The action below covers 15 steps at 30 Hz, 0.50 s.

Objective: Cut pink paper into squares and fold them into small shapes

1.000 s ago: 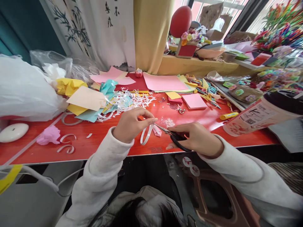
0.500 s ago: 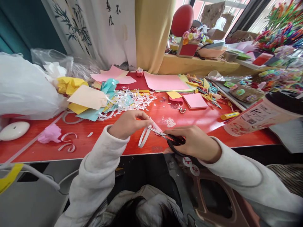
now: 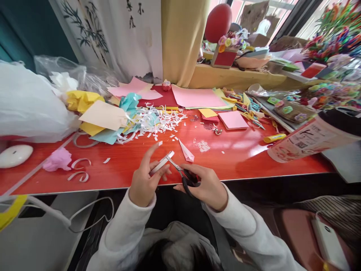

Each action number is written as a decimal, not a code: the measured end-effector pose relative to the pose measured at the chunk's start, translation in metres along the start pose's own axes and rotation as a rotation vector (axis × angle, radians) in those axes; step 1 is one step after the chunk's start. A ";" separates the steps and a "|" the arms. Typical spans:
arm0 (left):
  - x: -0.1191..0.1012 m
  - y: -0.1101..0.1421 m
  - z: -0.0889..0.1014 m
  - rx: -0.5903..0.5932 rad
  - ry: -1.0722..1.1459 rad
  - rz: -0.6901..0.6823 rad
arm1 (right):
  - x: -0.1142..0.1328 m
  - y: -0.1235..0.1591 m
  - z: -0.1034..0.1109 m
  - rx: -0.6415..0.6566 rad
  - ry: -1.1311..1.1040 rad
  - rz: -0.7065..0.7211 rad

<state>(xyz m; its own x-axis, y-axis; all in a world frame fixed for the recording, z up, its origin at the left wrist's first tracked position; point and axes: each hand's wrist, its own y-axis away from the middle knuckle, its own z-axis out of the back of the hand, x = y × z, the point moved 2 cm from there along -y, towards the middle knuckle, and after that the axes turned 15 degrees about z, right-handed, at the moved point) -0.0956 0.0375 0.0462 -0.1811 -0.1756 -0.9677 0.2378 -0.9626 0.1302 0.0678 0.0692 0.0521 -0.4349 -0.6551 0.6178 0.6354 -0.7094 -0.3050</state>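
Observation:
My left hand (image 3: 148, 175) pinches a narrow white paper strip (image 3: 161, 164) between thumb and fingers, with the index finger stretched away. My right hand (image 3: 204, 184) grips black-handled scissors (image 3: 187, 180) by their loops. The blade tips meet the far end of the strip, just above the table's front edge. Beyond the scissors, a folded pink paper piece (image 3: 186, 151), slim and pointed, lies on the red table (image 3: 239, 158), touched by neither hand.
White paper shreds (image 3: 158, 122) are heaped at the back middle. A square pink paper stack (image 3: 233, 120) and a yellow marker (image 3: 274, 138) lie to the right, beside a tilted drink cup (image 3: 304, 139). Crumpled pink paper (image 3: 58, 159) and a white plastic bag (image 3: 31, 105) are on the left.
Both hands have drawn back toward the table's front edge with the strip and scissors. The folded pink paper that was at the hands now lies on the table.

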 end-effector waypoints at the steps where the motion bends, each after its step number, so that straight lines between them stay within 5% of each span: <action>1: -0.002 0.002 0.001 -0.029 -0.019 -0.016 | 0.001 0.002 0.001 -0.014 0.054 0.005; 8: -0.018 0.012 0.030 -0.365 -0.488 -0.221 | -0.003 0.012 0.036 0.034 0.545 0.150; 12: -0.001 0.001 0.035 -0.587 -0.886 -0.541 | -0.038 0.015 0.064 -0.132 0.774 -0.004; 15: 0.012 -0.008 0.029 -0.634 -1.011 -0.607 | -0.072 0.014 0.073 0.015 0.775 -0.104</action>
<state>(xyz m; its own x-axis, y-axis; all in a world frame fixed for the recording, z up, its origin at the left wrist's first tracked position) -0.1271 0.0375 0.0393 -0.9714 -0.0972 -0.2167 0.2177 -0.7293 -0.6487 0.1547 0.1256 0.0567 -0.8108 -0.5838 -0.0413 0.5728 -0.7772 -0.2604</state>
